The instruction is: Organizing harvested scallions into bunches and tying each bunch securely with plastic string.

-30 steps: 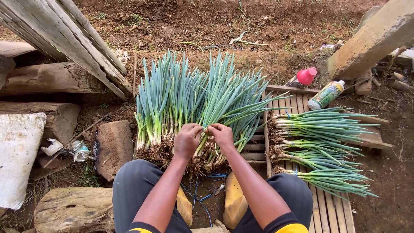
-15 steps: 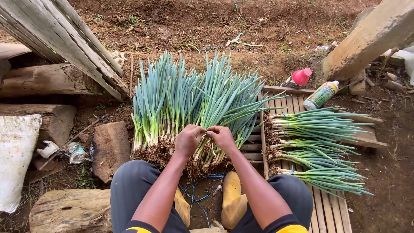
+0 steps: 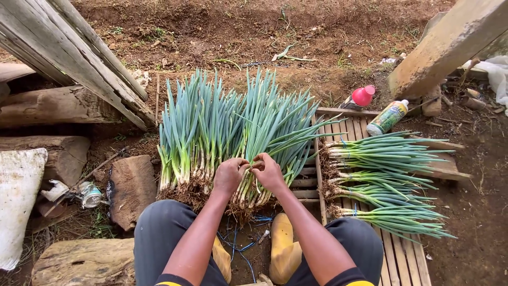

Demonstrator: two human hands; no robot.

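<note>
Left hand [image 3: 228, 175] and right hand [image 3: 267, 172] meet at the centre of the frame, both closed, fingers pinching stalks in the loose heap of green onions [image 3: 227, 132]. The heap lies on the dirt, roots toward the person, leaves fanned toward 12 o'clock. Compared with half a second ago, the hands sit at the same spot on the heap; the fingertips have drawn a little closer together, nearly touching. Heap unchanged. At 3 o'clock, tied bundles of green onions [image 3: 386, 180] rest on a wooden slat pallet [image 3: 407, 259]. A red-capped bottle [image 3: 360, 97] and a green-labelled bottle [image 3: 388, 117] lie at 1 o'clock. Yellow boots [image 3: 283, 251] at 6 o'clock, between the knees.
</note>
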